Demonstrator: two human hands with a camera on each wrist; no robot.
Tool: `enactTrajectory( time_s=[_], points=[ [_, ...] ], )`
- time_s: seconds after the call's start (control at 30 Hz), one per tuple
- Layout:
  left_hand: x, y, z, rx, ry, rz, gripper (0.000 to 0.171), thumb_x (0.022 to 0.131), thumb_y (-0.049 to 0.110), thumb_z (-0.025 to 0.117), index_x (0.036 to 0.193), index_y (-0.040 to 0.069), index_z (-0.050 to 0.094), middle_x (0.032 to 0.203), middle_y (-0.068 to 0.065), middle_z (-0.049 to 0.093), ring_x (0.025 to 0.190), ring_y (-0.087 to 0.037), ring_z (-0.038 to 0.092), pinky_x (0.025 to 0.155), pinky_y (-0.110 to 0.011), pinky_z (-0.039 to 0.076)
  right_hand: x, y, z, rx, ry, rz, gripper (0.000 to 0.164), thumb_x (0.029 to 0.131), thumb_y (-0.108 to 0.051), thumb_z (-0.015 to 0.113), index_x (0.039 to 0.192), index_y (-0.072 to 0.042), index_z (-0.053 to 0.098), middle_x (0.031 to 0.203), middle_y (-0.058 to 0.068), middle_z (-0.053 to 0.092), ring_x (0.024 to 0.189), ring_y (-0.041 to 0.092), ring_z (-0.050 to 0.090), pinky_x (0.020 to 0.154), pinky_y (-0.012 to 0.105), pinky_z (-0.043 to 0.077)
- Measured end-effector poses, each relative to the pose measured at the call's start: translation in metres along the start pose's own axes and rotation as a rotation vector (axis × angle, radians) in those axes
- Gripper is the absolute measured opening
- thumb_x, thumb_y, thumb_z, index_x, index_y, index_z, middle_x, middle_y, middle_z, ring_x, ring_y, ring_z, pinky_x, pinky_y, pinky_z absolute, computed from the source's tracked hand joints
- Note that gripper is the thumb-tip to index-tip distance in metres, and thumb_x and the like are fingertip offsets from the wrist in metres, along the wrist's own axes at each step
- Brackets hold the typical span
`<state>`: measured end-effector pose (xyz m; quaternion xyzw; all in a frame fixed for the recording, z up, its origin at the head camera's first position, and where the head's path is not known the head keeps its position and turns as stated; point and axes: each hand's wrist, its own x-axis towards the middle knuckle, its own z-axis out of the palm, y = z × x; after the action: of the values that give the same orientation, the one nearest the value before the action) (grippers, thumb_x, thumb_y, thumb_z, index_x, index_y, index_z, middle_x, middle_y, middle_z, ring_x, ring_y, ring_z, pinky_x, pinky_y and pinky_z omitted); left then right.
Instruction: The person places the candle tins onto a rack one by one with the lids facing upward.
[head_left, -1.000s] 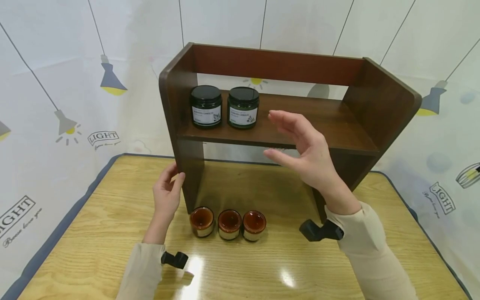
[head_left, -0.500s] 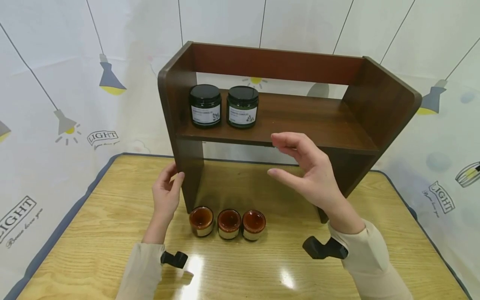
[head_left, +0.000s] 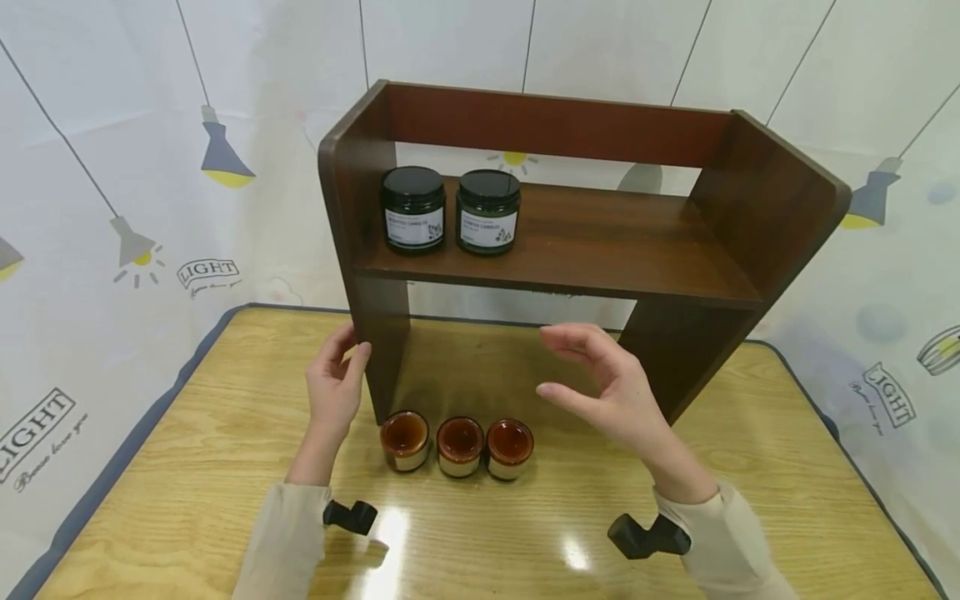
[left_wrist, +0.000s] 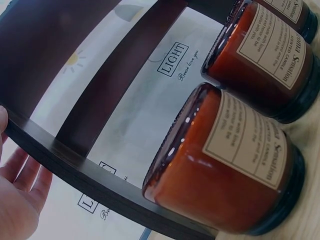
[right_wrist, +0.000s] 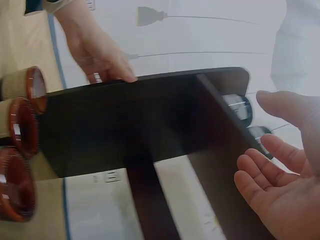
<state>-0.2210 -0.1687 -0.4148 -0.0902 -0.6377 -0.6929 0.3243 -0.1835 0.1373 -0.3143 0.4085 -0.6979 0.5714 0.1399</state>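
Note:
My left hand (head_left: 335, 387) rests against the left side panel of a dark brown wooden shelf (head_left: 570, 262). Its thumb touches the panel's front edge while the other fingers lie along the outer face, tips partly hidden. My right hand (head_left: 611, 392) hangs in the air before the shelf's lower opening, fingers gently bent and thumb apart, holding nothing. Below and left of it, three small amber glass candles (head_left: 510, 450) stand in a row on the table; a cream label shows on one candle (left_wrist: 245, 140). Two lidded dark green candle jars (head_left: 487, 212) sit on the upper board's left part.
The shelf stands on a light wood table (head_left: 195, 483) with a dark blue border. Its right side panel (head_left: 772, 208) slants toward the front. Behind and at both sides hangs a white cloth (head_left: 247, 50) printed with lamps.
My right hand has come down from beside the upper board to the level of the lower opening. My left hand, the candles and the jars have stayed in place.

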Motion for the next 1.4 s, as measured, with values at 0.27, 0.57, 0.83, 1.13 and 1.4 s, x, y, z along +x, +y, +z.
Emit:
enactTrajectory(
  time_s=[0.27, 0.57, 0.83, 1.13, 1.4],
  points=[
    [0.000, 0.000, 0.002, -0.007, -0.006, 0.003, 0.028, 0.089, -0.007, 0.055, 0.115, -0.018, 0.052, 0.101, 0.011, 0.063, 0.096, -0.007, 0.056, 0.081, -0.017, 0.047, -0.020, 0.019, 0.009, 0.039, -0.020, 0.061, 0.047, 0.072, 0.020, 0.068, 0.115, 0.015, 0.052, 0.117, 0.007, 0.057, 0.109, 0.017, 0.054, 0.093, 0.025, 0.044],
    [0.000, 0.000, 0.001, 0.027, 0.002, -0.014, 0.028, 0.090, -0.006, 0.055, 0.116, -0.017, 0.052, 0.101, 0.014, 0.062, 0.097, -0.006, 0.056, 0.080, -0.016, 0.047, -0.045, 0.047, 0.019, 0.009, -0.035, 0.139, 0.042, 0.074, 0.015, 0.069, 0.114, 0.010, 0.055, 0.114, 0.002, 0.058, 0.105, 0.009, 0.054, 0.090, 0.023, 0.046],
    [0.000, 0.000, -0.001, 0.031, 0.000, -0.020, 0.029, 0.090, -0.005, 0.055, 0.116, -0.017, 0.053, 0.101, 0.014, 0.063, 0.097, -0.006, 0.057, 0.080, -0.016, 0.047, -0.064, 0.072, 0.025, 0.009, -0.067, 0.283, 0.038, 0.078, 0.010, 0.069, 0.113, 0.013, 0.055, 0.111, 0.024, 0.059, 0.103, 0.014, 0.057, 0.089, 0.035, 0.048],
    [-0.001, 0.000, -0.001, 0.036, 0.008, -0.023, 0.028, 0.090, -0.005, 0.055, 0.116, -0.017, 0.053, 0.101, 0.014, 0.063, 0.098, -0.006, 0.057, 0.080, -0.016, 0.047, -0.077, 0.087, 0.027, 0.000, -0.111, 0.343, 0.038, 0.079, 0.005, 0.069, 0.114, 0.013, 0.055, 0.113, 0.030, 0.057, 0.104, 0.037, 0.056, 0.091, 0.047, 0.045],
    [-0.001, 0.000, 0.000, 0.027, 0.004, -0.023, 0.029, 0.090, -0.006, 0.055, 0.116, -0.018, 0.052, 0.101, 0.014, 0.063, 0.098, -0.006, 0.057, 0.081, -0.016, 0.047, -0.088, 0.098, 0.028, -0.009, -0.153, 0.405, 0.038, 0.079, -0.002, 0.072, 0.114, 0.005, 0.059, 0.115, 0.018, 0.060, 0.104, 0.031, 0.057, 0.090, 0.048, 0.045]
  ],
)
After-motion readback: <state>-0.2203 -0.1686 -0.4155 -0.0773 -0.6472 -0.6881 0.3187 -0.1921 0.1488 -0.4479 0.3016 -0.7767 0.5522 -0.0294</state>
